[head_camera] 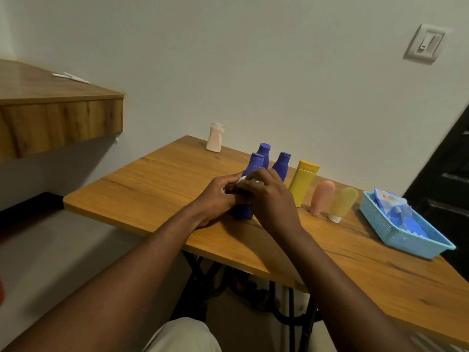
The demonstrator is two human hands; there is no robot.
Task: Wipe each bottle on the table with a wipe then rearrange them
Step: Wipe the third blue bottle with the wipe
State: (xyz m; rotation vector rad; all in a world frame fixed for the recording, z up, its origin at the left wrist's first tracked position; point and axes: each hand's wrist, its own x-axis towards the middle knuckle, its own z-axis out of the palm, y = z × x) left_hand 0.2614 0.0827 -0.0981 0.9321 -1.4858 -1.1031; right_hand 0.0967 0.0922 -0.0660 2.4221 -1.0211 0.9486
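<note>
Three blue bottles stand in a cluster on the wooden table (pixel 142 196). My left hand (pixel 215 199) grips the nearest blue bottle (pixel 255 163) around its body. My right hand (pixel 269 196) pinches a white wipe (pixel 243 179) against that bottle's side. The other two blue bottles (pixel 264 151) (pixel 283 163) stand just behind. To the right, a yellow tube (pixel 303 182), a pink bottle (pixel 321 198) and a pale yellow bottle (pixel 342 204) stand cap-down in a row. A white bottle (pixel 215 137) stands alone at the far edge.
A light blue plastic basket (pixel 396 237) holding a wipes packet sits at the table's right side. A thick wooden shelf (pixel 58 118) juts out at the upper left. The wall lies directly behind the table, with a dark door at the far right.
</note>
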